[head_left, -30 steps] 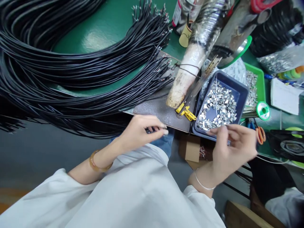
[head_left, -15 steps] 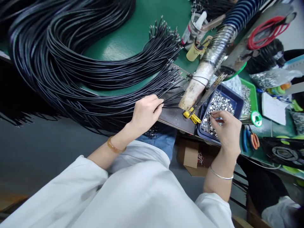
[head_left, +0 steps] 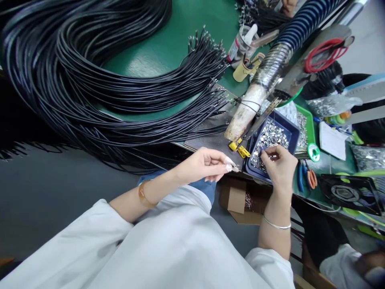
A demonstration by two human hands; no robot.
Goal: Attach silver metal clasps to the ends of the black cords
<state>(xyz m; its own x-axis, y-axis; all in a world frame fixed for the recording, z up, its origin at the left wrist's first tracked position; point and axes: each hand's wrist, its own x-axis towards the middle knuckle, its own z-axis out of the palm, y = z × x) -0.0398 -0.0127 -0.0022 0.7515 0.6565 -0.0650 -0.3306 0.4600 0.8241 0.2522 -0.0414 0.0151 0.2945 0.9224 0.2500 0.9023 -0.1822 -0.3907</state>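
My left hand is closed in a pinch on the end of a black cable, with the pale stripped tip sticking out past the fingertips. Behind it, a thick bundle of black cables curves across the table, their bare ends pointing right. My right hand reaches over the dark blue tray of small shiny metal pieces. Its thumb and forefinger are pressed together; anything between them is too small to make out.
A whitish duct end with a ribbed hose hangs left of the tray, above yellow clips. Pliers, a green tray and a black fan lie to the right. A cardboard box stands below. Another person's hand shows at the back.
My left hand has moved right and toward me, away from the bundle, bringing a cable end near the tray. My right hand stays over the metal pieces. The view has shifted slightly.
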